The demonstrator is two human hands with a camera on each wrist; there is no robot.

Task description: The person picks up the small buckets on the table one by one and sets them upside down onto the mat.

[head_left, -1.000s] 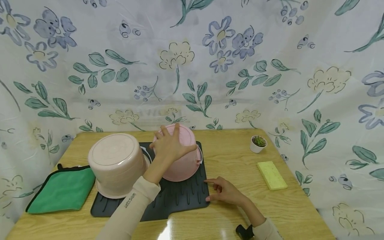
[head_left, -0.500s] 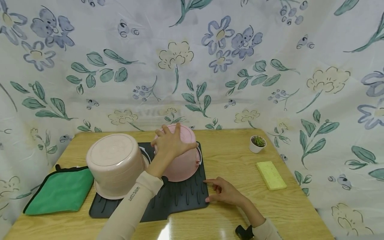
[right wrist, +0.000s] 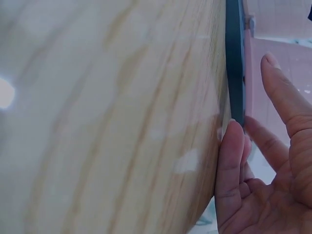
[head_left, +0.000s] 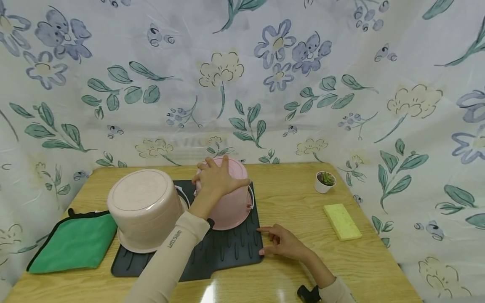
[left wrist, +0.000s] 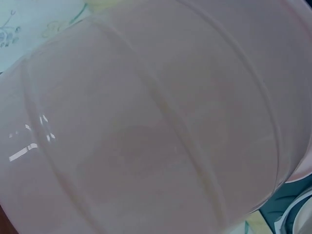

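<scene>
My left hand point(head_left: 218, 180) rests with spread fingers across the upturned base of a pink bucket point(head_left: 231, 212). The thumb points right, past the bucket's edge. In the left wrist view, the bucket's ridged wall point(left wrist: 146, 122) fills nearly everything. This bucket stands upside down on a black ribbed drying mat point(head_left: 227, 252). To its left is a larger beige bucket point(head_left: 142, 210), also upside down. At the mat's right edge lies my right hand point(head_left: 282, 243), index fingertip and thumb tip right at the edge. The right wrist view shows its fingers point(right wrist: 231, 156) beside the mat's edge point(right wrist: 235, 73).
A folded green cloth point(head_left: 73, 242) with black trim lies left of the mat. On the right of the wooden table point(head_left: 295, 202) are a yellow sponge point(head_left: 342, 222) and a small potted succulent point(head_left: 325, 182). A floral curtain point(head_left: 170, 92) hangs behind.
My left forearm has shifted slightly to the right, with the hand staying on the pink bucket. The right hand keeps its place at the mat's edge.
</scene>
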